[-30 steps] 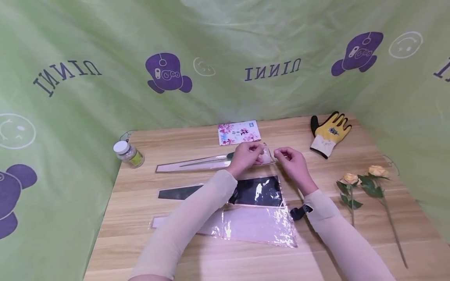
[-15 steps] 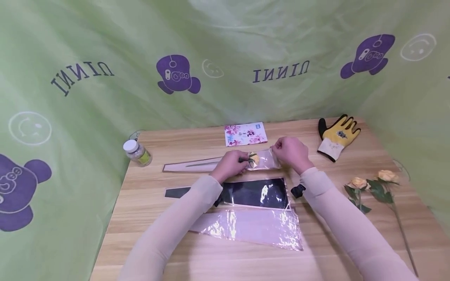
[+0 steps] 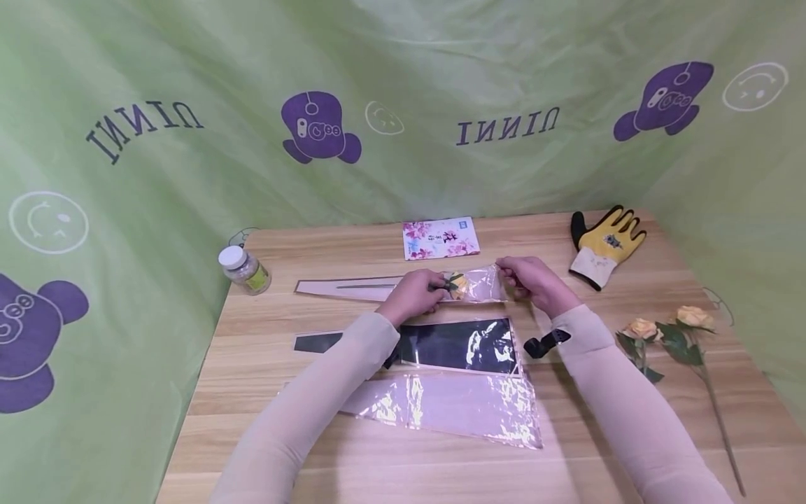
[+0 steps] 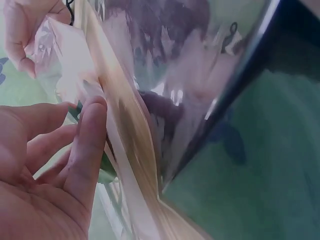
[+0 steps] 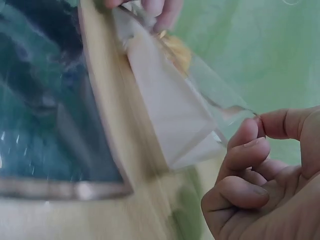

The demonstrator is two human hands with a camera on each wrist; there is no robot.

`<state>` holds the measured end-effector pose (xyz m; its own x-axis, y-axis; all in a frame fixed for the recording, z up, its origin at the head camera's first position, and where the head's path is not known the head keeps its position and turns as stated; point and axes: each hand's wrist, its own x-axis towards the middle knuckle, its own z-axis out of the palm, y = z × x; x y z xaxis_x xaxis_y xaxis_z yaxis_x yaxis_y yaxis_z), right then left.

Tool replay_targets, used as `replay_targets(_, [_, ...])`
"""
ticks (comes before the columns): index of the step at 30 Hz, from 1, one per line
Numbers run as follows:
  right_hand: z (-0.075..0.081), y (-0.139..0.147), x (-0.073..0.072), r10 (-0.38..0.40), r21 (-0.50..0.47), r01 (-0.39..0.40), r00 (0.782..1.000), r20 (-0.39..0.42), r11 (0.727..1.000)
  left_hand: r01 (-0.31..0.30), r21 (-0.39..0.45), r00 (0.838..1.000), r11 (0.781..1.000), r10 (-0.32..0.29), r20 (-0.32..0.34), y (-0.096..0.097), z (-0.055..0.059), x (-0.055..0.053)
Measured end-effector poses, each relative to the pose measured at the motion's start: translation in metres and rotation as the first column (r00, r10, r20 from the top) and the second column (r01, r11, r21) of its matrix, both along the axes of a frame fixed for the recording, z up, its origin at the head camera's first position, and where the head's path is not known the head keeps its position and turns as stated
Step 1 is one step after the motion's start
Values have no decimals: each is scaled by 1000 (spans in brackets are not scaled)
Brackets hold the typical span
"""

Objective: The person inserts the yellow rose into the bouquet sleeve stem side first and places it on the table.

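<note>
On the wood-grain counter [image 3: 252, 336], a pale near sleeve [image 3: 466, 409] and blk mid. sleeve [image 3: 453, 343] are laid approx. parallel w/ the far sleeve [image 3: 485, 285]. Far sleeve's RH end is pinched by the R hand [image 3: 534, 281], thumb & index closed on film, other fingers curled. By the L hand [image 3: 412, 297], fingers nearly closed, the rose [image 3: 460, 283] is held just below its bloom, inside far sleeve.

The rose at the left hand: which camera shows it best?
The head view: it shows the rose, bloom and stem, partly behind the left hand. The right wrist view shows a blurred bloom; the left wrist view, only green parts.
</note>
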<state>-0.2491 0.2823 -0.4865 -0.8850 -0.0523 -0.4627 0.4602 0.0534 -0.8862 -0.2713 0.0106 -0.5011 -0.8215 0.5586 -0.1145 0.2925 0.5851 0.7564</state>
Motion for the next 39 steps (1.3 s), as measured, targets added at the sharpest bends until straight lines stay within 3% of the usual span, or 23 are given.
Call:
replay_targets(3, [2, 3, 14, 35, 139, -28, 998, -52, 990, 3, 30, 999, 1000, -2, -37, 1, -2, 2])
replay_targets(6, [7, 7, 36, 88, 332, -44, 989, -119, 942, 20, 56, 993, 998, -14, -120, -2, 3, 10])
replay_targets(8, [9, 8, 54, 130, 414, -56, 980, -153, 909, 46, 57, 986, 997, -37, -160, -6, 11, 22])
replay_targets(11, [7, 10, 84, 198, 516, -69, 960, -200, 854, 117, 18, 978, 993, -112, -175, -16, 23, 50])
replay_targets(13, [5, 11, 104, 243, 581, -79, 947, -211, 810, 193, -56, 961, 980, -200, -191, -20, 26, 70])
replay_targets(15, [1, 11, 120, 283, 650, -82, 935, -212, 756, 265, -144, 932, 953, -291, -214, -19, 25, 87])
replay_targets(17, [-3, 8, 132, 304, 700, -78, 930, -204, 710, 320, -229, 897, 919, -371, -239, -15, 21, 98])
replay_targets(19, [-8, 4, 139, 313, 728, -72, 928, -201, 682, 352, -285, 878, 892, -420, -230, -10, 17, 106])
replay_targets(23, [-17, -6, 143, 313, 728, -69, 927, -205, 682, 376, -352, 862, 857, -463, -205, -4, 10, 114])
replay_targets(26, [-20, -12, 142, 311, 722, -57, 923, -224, 690, 379, -380, 854, 844, -477, -207, 0, 6, 117])
replay_targets(33, [-21, -16, 141, 273, 733, -20, 934, -229, 680, 348, -382, 865, 856, -450, -222, 6, 2, 119])
replay_targets(39, [-17, -17, 141, 256, 656, -8, 924, -283, 754, 308, -390, 880, 868, -416, -229, 4, 1, 118])
